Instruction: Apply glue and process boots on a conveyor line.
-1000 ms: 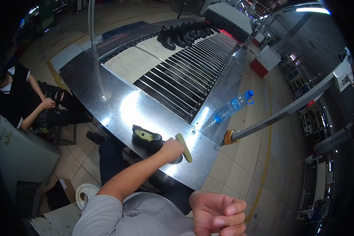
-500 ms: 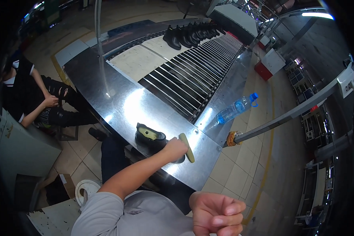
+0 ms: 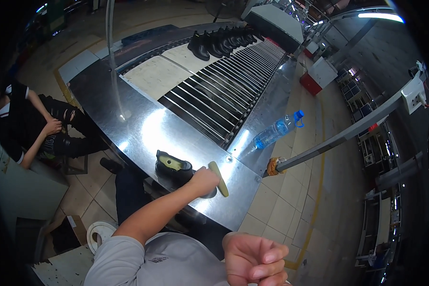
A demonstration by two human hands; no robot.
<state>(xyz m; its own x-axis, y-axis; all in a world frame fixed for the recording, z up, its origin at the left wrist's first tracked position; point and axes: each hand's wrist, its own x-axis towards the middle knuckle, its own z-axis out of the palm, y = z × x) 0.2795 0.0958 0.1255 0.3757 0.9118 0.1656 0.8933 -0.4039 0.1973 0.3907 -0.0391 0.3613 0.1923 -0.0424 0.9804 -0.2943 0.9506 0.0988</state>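
A black ankle boot (image 3: 168, 172) with a yellow-green lining lies near the metal table's front edge, its opening showing and its toe toward the right. My left hand (image 3: 205, 182) is closed over the front of the boot and hides much of it. Against the knuckles sits a long olive-green piece with rounded ends (image 3: 218, 178); whether the fingers grip it or the boot is hidden. My right hand (image 3: 256, 260) is raised in front of my body, palm up and fingers curled in, with nothing visible in it.
Beyond the metal tabletop (image 3: 128, 121) runs a conveyor of metal rods (image 3: 209, 100), with a row of black boots (image 3: 219, 44) on its far side. A blue-capped water bottle (image 3: 274, 132) stands at the right edge. A slanted metal post (image 3: 338, 138) rises beyond it. Another person (image 3: 38, 121) sits at left.
The whole view has shifted slightly, so everything appears a little farther left. Both hands keep their poses, and the left hand stays on the boot beside the olive-green piece.
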